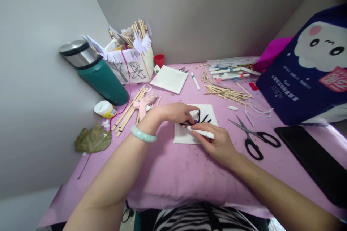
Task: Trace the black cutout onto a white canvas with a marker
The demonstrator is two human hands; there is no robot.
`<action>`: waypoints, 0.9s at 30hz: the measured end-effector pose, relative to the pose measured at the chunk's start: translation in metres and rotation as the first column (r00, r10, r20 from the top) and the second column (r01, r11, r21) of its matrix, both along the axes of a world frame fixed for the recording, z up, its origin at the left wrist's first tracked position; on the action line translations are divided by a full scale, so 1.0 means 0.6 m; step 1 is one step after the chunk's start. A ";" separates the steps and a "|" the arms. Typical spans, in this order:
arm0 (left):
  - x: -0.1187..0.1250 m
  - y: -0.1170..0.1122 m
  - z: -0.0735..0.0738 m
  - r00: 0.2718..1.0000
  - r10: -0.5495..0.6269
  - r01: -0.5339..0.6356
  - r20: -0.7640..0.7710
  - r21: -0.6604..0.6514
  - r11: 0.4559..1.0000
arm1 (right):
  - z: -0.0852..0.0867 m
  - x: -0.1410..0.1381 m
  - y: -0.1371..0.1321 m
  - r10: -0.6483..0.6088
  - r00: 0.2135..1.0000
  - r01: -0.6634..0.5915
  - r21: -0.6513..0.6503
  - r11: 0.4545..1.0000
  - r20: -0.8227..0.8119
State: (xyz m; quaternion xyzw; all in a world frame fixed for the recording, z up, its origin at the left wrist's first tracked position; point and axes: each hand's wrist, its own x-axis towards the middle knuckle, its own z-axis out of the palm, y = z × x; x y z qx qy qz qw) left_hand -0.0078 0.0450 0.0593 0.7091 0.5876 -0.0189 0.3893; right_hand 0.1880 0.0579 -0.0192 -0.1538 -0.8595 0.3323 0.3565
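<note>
White canvas (183,138) at the centre of the frame, flat on the desk (168,177); black marks (205,118) fan out on it about a small purple spot (196,121). The pen (204,133) lies over the canvas's lower right part, its long axis nearly level across the frame, dipping slightly rightward, its left end toward the marks. My right hand (221,142) is nearer to it: this grip pinches the pen between thumb and fingers. My left hand (176,112) arches in from the left, index finger extended rightward; whether its other fingertips pinch or merely press, I cannot tell. Outward: scissors (253,135), right of centre; glue gun (143,105), left of centre.
</note>
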 end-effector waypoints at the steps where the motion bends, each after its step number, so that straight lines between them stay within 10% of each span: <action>1: -0.001 0.001 0.000 1.000 -0.001 0.001 0.000 -0.008 1.000 | -0.001 -0.001 0.000 0.002 1.000 -0.002 0.007 1.000 -0.002; 27: 0.005 0.003 0.009 0.997 -0.017 0.018 -0.069 0.019 1.000 | -0.013 -0.003 -0.006 0.022 1.000 -0.024 0.103 0.994 0.017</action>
